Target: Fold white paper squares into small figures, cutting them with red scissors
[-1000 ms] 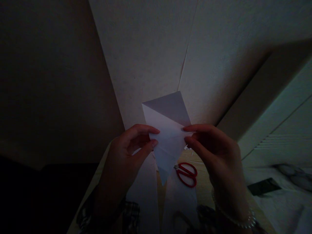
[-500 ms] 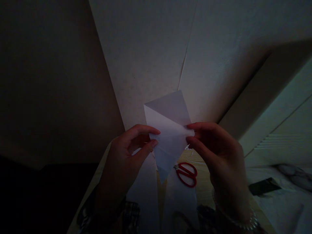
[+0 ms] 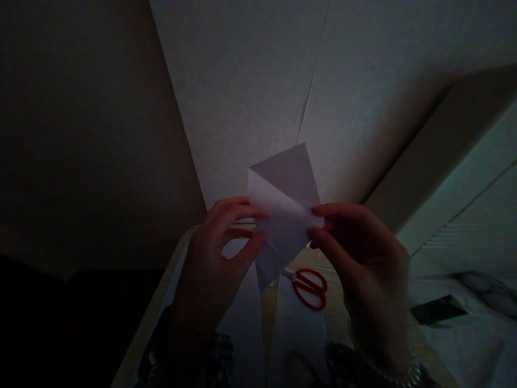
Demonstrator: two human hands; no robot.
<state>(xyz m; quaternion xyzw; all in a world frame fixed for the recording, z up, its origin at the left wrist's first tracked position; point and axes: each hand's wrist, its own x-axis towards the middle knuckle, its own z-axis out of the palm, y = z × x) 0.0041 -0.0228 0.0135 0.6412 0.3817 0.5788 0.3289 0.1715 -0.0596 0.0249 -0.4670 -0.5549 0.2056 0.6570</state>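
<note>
A folded sheet of white paper (image 3: 283,210) is held up above the table between both hands. A diagonal crease crosses it, with a greyer flap at the top and a pointed lower corner. My left hand (image 3: 226,248) pinches its left edge between thumb and fingers. On the right edge, my right hand (image 3: 359,253) grips the paper by thumb and fingertips. Below the paper lie red-handled scissors (image 3: 310,289), whose blades are partly covered by it. They rest partly on a white paper piece (image 3: 299,328).
Another white sheet (image 3: 240,318) lies on the wooden table (image 3: 267,318), partly under my left arm. Small paper scraps sit behind the scissors. A pale wall (image 3: 250,97) rises close behind the table. To the right, a dark flat object (image 3: 438,311) lies on a whitish surface.
The folded paper has shifted slightly up and right and turned a little, its lower tip moving left. My left hand moved slightly right with it. More of the scissors' blades shows.
</note>
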